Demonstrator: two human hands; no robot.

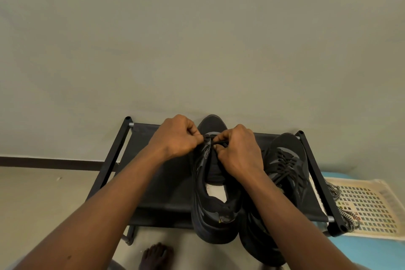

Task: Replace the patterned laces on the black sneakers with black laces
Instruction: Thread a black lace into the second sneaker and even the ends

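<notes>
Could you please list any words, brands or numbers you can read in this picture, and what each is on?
No text can be read.
The mat: only a grid of small squares, too small to read.
The heel tag on the sneaker: too blurred.

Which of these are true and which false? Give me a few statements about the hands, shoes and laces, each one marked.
1. The left hand and the right hand both pinch a black lace at the toe end of a sneaker. True.
2. The second sneaker has patterned laces in it. False: it is laced in black.
3. The patterned laces lie at the right end of the shoe rack. True.
4. Both sneakers stand on the floor. False: they rest on the shoe rack.
5. The sneaker under the hands is laced to the top. False: its tongue is bare below the toe end.
</notes>
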